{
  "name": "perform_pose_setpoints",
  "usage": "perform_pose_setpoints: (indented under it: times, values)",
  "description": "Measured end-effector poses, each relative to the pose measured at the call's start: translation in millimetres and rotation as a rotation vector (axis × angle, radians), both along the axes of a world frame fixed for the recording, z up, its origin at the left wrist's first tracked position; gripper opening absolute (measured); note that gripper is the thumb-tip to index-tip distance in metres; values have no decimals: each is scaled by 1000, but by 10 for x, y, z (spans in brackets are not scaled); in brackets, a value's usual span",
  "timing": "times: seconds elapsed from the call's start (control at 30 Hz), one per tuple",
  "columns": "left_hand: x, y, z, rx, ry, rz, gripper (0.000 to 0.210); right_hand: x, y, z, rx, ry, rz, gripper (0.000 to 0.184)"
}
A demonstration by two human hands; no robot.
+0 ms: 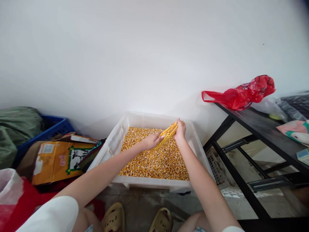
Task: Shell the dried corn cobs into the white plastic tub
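An ear of corn [168, 133], yellow and partly stripped of kernels, is held tilted between my two hands. My left hand [152, 140] is closed round its lower left end, and my right hand [180, 131] grips the upper right end. Both hands are over a translucent white plastic bin [159, 183]. Loose yellow and whitish corn kernels [152, 164] fill much of the bin below them.
At left lie an orange cardboard box [56, 161], a blue crate [54, 127] and a green sack [19, 132]. A black-framed table [265, 129] stands at right, bearing a red plastic bag [248, 91]. A white wall [145, 58] rises behind the bin.
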State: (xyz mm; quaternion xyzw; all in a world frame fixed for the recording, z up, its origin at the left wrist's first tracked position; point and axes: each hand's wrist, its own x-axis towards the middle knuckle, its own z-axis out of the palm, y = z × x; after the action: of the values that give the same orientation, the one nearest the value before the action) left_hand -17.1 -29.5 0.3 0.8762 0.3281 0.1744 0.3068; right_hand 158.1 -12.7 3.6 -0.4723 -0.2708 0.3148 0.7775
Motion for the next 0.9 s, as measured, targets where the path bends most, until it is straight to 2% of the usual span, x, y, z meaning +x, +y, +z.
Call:
perform_pose_setpoints:
  times: [0.1, 0.3, 0.4, 0.57, 0.7, 0.8, 0.9]
  values:
    - [-19, 18, 57, -7, -15, -21, 62, 20, 1, 2, -25, 42, -21, 36]
    - [-126, 89, 171, -112, -40, 35, 68, 104, 18, -9, -86, 156, -48, 35]
    - [-145, 66, 189, -12, 34, 41, 74, 134, 17, -23, -86, 191, -66, 34]
    - [-94, -15, 165, 167, 110, -15, 67, 154, 31, -64, -77, 196, -74, 31]
    - [-51, -30, 130, 222, 158, -14, 67, 172, 52, -99, -69, 242, -94, 28]
    - [-84, 11, 149, 152, 123, -15, 65, 198, 62, -126, -87, 300, -111, 24]
    - [-167, 72, 217, -31, -85, -9, 58, 223, 54, -138, -105, 265, -35, 22]
